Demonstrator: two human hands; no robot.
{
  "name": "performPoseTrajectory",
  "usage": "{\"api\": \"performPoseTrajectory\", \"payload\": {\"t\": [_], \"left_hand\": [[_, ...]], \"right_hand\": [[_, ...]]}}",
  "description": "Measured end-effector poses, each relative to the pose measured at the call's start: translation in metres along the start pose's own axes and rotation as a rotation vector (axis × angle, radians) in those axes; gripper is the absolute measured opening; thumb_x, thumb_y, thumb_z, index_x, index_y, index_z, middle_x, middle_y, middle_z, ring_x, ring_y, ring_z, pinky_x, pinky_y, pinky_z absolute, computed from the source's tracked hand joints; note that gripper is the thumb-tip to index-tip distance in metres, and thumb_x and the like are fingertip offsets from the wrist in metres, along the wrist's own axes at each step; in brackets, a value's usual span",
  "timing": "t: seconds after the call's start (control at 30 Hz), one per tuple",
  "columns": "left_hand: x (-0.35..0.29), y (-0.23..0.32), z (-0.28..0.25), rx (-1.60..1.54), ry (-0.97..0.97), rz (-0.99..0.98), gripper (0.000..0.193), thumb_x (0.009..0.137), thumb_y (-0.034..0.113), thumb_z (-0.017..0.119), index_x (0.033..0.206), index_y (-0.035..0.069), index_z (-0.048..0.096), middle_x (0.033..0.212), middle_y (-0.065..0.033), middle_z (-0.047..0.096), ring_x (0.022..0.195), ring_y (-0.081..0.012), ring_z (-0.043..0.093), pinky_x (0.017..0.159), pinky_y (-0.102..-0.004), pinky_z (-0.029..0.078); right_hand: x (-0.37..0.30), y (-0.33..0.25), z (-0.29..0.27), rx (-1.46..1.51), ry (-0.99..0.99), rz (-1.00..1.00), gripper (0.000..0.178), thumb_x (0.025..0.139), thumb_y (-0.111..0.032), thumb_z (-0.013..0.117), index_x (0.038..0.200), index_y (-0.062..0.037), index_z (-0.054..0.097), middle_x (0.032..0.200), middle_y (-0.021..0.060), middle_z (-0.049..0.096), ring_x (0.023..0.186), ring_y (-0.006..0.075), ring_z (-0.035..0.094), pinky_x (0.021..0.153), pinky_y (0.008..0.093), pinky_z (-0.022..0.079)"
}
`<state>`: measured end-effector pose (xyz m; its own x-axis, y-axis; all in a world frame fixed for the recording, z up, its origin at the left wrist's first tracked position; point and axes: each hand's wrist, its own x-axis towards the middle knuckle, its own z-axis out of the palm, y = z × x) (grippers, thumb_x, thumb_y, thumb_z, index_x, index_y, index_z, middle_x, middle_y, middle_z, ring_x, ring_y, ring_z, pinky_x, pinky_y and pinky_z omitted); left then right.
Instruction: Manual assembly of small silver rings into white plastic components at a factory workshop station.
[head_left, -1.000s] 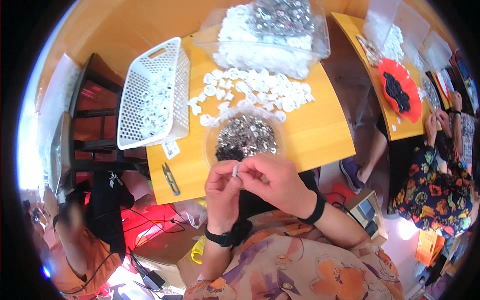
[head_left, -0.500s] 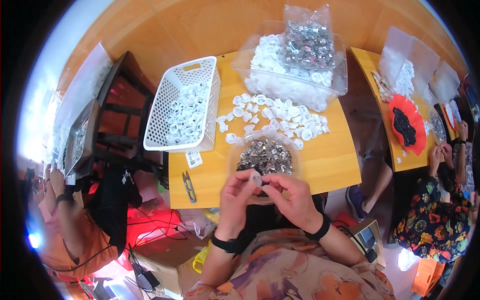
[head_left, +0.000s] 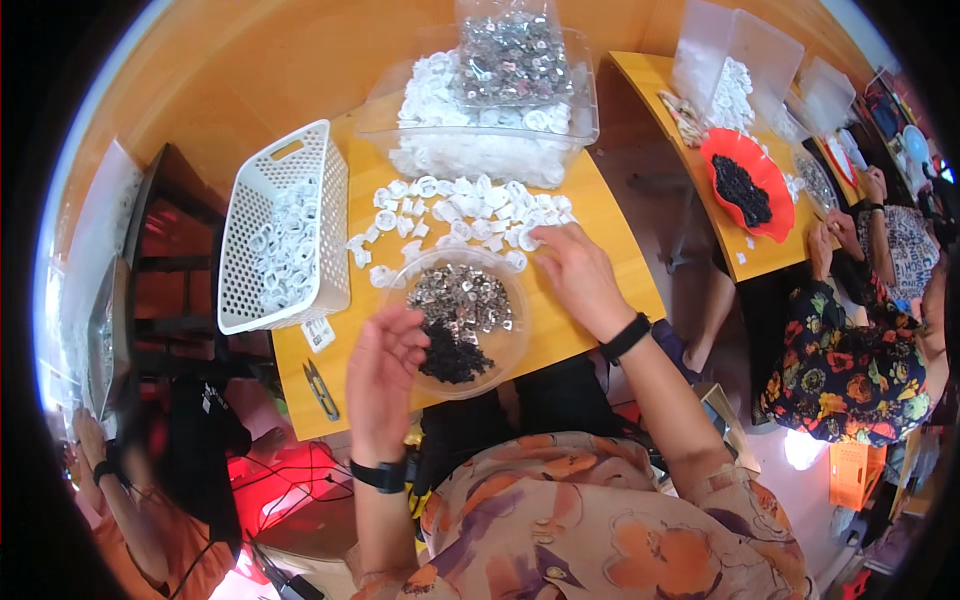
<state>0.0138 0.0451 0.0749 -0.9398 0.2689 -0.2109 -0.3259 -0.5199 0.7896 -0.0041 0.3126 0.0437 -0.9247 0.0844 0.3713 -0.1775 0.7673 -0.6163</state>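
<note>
My left hand [head_left: 385, 365] hovers by the left rim of a clear round bowl [head_left: 512, 358], its fingers loosely curled and apart, with nothing visible in them. In the bowl lie small shiny metal parts [head_left: 455, 295] at the back and a heap of small black pieces [head_left: 455, 355] at the front. Loose white plastic pieces [head_left: 460, 210] spread over the wooden table beyond the bowl. My right hand [head_left: 580, 280] reaches to the right end of that spread. Its fingers are stretched and apart, the fingertips beside or touching a white piece.
A white perforated basket [head_left: 335, 230] of white pieces stands left, with thread snips [head_left: 321, 390] nearer me. Behind are a clear bin [head_left: 590, 110] of white pieces and a bag of metal parts [head_left: 515, 60]. Co-workers sit on both sides; a red dish [head_left: 778, 205] stands on the right-hand table.
My hands have parted from a white piece held between them above the bowl. The right went out to the loose white pieces; the left drew left. The view has shifted, uncovering the black heap.
</note>
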Motion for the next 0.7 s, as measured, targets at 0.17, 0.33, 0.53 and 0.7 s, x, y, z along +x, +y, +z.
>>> {"api": "performPoseTrajectory", "payload": {"t": [0.17, 0.33, 0.53, 0.7], "left_hand": [[-0.019, -0.030, 0.017, 0.173, 0.108, -0.024, 0.024, 0.097, 0.019, 0.049, 0.113, 0.004, 0.057, 0.103, -0.0055, 0.063, 0.084, -0.0094, 0.057, 0.074, -0.0223, 0.044], [-0.022, -0.039, 0.017, 0.264, 0.108, 0.024, 0.023, 0.096, 0.019, 0.051, 0.111, 0.003, 0.058, 0.100, -0.0070, 0.064, 0.082, -0.0105, 0.058, 0.074, -0.0231, 0.045], [-0.021, -0.043, 0.017, 0.255, 0.113, 0.030, 0.022, 0.096, 0.017, 0.052, 0.111, 0.003, 0.058, 0.100, -0.0064, 0.064, 0.082, -0.0100, 0.057, 0.073, -0.0229, 0.044], [-0.028, -0.042, 0.024, 0.364, 0.142, 0.060, 0.020, 0.094, 0.015, 0.054, 0.110, 0.004, 0.059, 0.100, -0.0042, 0.064, 0.082, -0.0077, 0.056, 0.073, -0.0207, 0.043]], "right_hand": [[0.008, -0.002, 0.016, -0.026, -0.064, -0.024, 0.026, 0.075, 0.000, 0.062, 0.100, -0.0076, 0.062, 0.087, 0.0152, 0.054, 0.077, 0.0360, 0.058, 0.068, 0.0447, 0.048], [0.011, 0.007, 0.033, -0.110, -0.153, -0.042, 0.013, 0.079, -0.006, 0.062, 0.091, -0.0041, 0.064, 0.085, 0.0141, 0.060, 0.080, 0.0347, 0.060, 0.069, 0.0424, 0.048], [0.003, 0.011, 0.031, -0.060, -0.088, -0.029, 0.004, 0.079, -0.006, 0.060, 0.079, -0.0021, 0.059, 0.078, 0.0177, 0.060, 0.075, 0.0365, 0.060, 0.066, 0.0450, 0.048], [-0.004, 0.006, 0.011, 0.128, 0.048, 0.029, 0.008, 0.080, -0.007, 0.063, 0.080, -0.0002, 0.059, 0.075, 0.0159, 0.061, 0.069, 0.0327, 0.059, 0.062, 0.0410, 0.046]]}}
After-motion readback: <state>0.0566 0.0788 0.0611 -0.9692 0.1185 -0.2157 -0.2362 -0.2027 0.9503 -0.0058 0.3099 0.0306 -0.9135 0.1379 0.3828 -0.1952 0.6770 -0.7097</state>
